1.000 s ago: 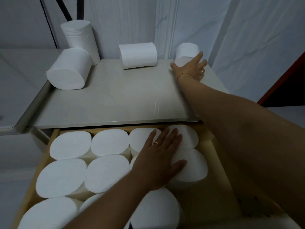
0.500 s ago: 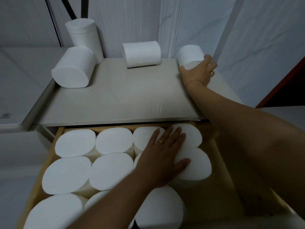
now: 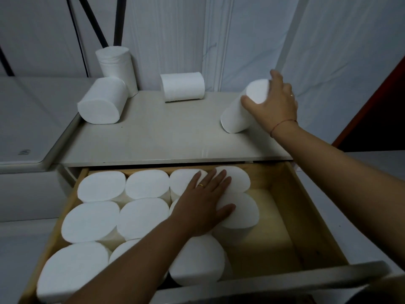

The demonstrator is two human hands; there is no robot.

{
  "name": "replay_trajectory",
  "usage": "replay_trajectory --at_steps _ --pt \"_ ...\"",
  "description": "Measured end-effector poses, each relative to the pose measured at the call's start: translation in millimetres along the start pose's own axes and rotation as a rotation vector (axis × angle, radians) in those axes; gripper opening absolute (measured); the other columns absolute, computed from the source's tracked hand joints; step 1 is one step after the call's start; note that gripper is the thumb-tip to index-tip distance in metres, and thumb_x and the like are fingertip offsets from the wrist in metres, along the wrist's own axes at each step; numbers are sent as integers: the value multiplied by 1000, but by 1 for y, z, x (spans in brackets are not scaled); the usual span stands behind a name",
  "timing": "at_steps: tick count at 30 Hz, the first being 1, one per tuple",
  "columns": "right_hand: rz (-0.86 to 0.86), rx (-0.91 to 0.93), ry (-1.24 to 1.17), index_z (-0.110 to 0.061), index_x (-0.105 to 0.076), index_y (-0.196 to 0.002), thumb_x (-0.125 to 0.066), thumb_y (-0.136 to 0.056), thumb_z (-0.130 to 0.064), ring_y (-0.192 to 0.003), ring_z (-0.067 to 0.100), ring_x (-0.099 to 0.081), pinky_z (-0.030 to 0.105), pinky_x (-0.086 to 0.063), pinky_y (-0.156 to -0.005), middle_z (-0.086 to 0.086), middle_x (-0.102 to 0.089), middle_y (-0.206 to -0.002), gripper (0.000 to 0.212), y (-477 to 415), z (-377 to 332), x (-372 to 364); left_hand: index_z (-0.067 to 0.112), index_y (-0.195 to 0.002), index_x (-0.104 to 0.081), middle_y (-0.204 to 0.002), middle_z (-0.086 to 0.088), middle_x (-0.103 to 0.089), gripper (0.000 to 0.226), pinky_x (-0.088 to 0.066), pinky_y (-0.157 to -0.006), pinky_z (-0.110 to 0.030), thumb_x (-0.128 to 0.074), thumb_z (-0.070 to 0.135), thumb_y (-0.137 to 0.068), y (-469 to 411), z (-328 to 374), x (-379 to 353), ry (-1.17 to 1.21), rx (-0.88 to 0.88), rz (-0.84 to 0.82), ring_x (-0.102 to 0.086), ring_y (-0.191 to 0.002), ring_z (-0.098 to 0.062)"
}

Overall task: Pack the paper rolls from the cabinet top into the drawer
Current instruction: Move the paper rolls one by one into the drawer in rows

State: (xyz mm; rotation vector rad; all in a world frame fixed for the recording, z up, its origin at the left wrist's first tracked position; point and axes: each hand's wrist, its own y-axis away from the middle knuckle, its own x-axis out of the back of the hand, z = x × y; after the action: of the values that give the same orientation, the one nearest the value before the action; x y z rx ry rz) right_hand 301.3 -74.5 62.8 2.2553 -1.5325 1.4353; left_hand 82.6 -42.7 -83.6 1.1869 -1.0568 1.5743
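My right hand (image 3: 274, 104) grips the top end of a white paper roll (image 3: 235, 117), tilted over the right side of the beige cabinet top (image 3: 164, 139). Three more rolls stay on that top: one lying at the left (image 3: 102, 104), one upright behind it (image 3: 116, 62), one on its side at the back middle (image 3: 183, 86). Below, the open wooden drawer (image 3: 306, 216) holds several rolls standing on end (image 3: 98, 220). My left hand (image 3: 206, 205) lies flat, fingers straight, on the rolls in the drawer's middle.
The drawer's right part shows bare wooden floor (image 3: 271, 233). Its pale front panel (image 3: 285, 279) runs along the bottom of the view. A white surface (image 3: 28, 119) adjoins the cabinet on the left. Draped white sheeting (image 3: 328, 40) hangs behind.
My right hand closed on the far-right roll and pulled it toward me, tipping it up off the back of the cabinet top. My left hand stayed flat on the drawer rolls.
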Motion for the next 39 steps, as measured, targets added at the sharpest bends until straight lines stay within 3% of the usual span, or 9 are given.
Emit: replay_trajectory --at_steps 6,12,16,20,23,25,30,39 --pt "-201 39 257 -26 -32 -138 -48 -76 -67 -121 40 -40 45 -32 -100 17 -40 -134 76 -11 -19 14 28 -151 -4 -161 6 0 70 9 -119 -38 -16 64 -92 2 3 -1 -3 12 4 7 -147 -12" --pt "-480 76 289 -20 -26 -143 -57 -66 -75 -129 36 -34 47 -35 -104 13 -31 -143 100 -28 -24 16 28 -151 -5 -161 6 0 70 10 -119 -38 -17 64 -92 3 5 0 4 15 3 8 -147 -12" --pt "-577 100 159 -18 -36 -133 -74 -61 -60 -104 21 -47 34 -40 -82 4 -48 -126 92 -39 -13 24 27 -151 -4 -161 6 1 70 11 -118 -38 -17 64 -93 2 4 -1 6 17 -4 8 -147 -12" --pt "-568 82 -165 -22 -34 -132 -81 -62 -44 -108 18 -46 29 -39 -84 -2 -44 -121 88 -29 -2 15 28 -151 -5 -161 6 1 70 10 -119 -38 -17 64 -92 1 3 -2 6 19 0 8 -147 -12" --pt "-458 76 -328 -23 -38 -125 -82 -64 -38 -105 18 -47 31 -45 -85 -1 -46 -118 77 -18 3 2 28 -151 -5 -161 7 0 71 8 -119 -40 -15 65 -92 2 3 -2 2 18 -2 7 -147 -12" --pt "-401 62 -349 -23 -41 -120 -81 -64 -38 -101 17 -48 30 -47 -80 -1 -48 -114 71 -13 2 1 28 -151 -6 -161 6 -1 70 7 -120 -40 -16 64 -92 2 2 -2 6 13 -1 7 -147 -12" --pt "-475 98 -299 -27 -42 -117 -79 -65 -36 -95 9 -48 21 -44 -70 -5 -48 -109 65 4 5 22 28 -151 -7 -161 7 -1 70 7 -119 -38 -18 64 -92 2 2 -2 4 13 8 7 -147 -11" --pt "-522 106 -203 -34 -42 -113 -79 -59 -44 -95 10 -52 22 -51 -68 -15 -49 -106 66 66 46 93 28 -152 -2 -161 7 2 70 8 -119 -37 -15 64 -92 3 1 -2 -37 9 -8 9 -147 -11"
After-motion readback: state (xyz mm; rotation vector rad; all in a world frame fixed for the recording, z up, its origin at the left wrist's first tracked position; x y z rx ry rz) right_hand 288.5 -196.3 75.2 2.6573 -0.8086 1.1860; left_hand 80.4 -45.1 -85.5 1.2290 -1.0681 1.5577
